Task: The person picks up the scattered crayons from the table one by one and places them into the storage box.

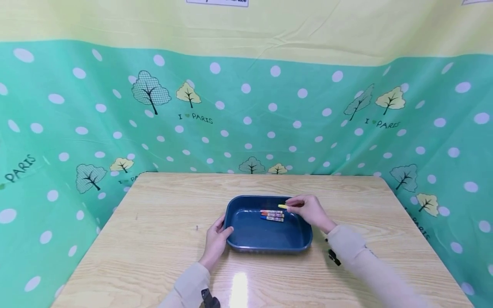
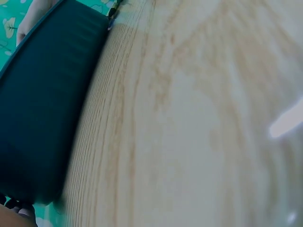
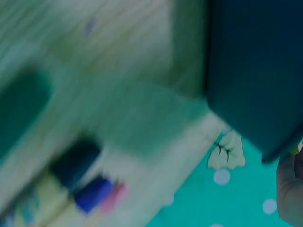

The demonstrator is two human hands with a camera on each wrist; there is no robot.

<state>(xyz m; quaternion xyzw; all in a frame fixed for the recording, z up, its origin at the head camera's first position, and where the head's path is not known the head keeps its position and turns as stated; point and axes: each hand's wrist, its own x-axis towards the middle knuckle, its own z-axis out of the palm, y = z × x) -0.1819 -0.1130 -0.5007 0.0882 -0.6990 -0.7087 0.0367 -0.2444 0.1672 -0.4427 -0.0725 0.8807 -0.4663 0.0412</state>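
Observation:
A dark blue rectangular tray (image 1: 265, 249) stands on the table. My left hand (image 1: 216, 241) grips its left end, thumb over the rim and fingers against the outer wall. Over the tray's back right part, my right hand (image 1: 308, 209) pinches a yellow crayon (image 1: 283, 206) between thumb and fingers, its tip pointing left. Inside, a pink crayon (image 1: 265, 211), an orange crayon (image 1: 265, 214) and a blue crayon (image 1: 271, 218) lie side by side, left of the right hand. In the right wrist view, my right fingers (image 3: 289, 189) show at the tray's rim, the yellow crayon mostly hidden.
Blurred crayons with blue (image 3: 93, 194), pink (image 3: 113, 197) and dark (image 3: 75, 161) ends lie close to the right wrist camera, beside a green shape (image 3: 21, 109). The wooden table (image 1: 154, 239) is bordered by a green dotted cloth (image 1: 246, 111) behind and at both sides.

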